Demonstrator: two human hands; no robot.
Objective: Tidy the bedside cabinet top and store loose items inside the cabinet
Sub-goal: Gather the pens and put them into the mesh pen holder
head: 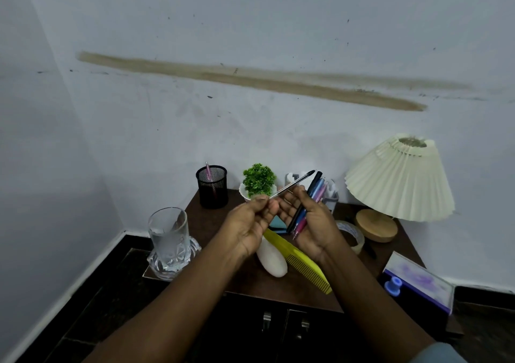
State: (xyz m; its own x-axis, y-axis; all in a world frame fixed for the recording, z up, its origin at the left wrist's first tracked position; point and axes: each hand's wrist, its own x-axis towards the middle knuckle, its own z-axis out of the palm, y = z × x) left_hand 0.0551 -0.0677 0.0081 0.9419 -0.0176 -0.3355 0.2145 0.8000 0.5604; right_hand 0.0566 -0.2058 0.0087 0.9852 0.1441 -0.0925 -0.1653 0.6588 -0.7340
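Dark wooden cabinet top [245, 279]: yellow plastic comb [301, 262] against white oblong object [271, 259], below hands. L hand [248, 226]: thumb + forefinger pinch clear black-capped pen [292, 185], held above top. R hand [309, 223]: fingers curled round bundle of coloured pens [305, 209]. Rear: black mesh pen cup [212, 187] w/ pink pen [208, 171].

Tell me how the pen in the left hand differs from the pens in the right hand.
The left hand pinches one slim pen with a clear barrel and black cap by its end; the right hand grips a bundle of pens in black, blue and pink across its palm. Both are held above the cabinet top.
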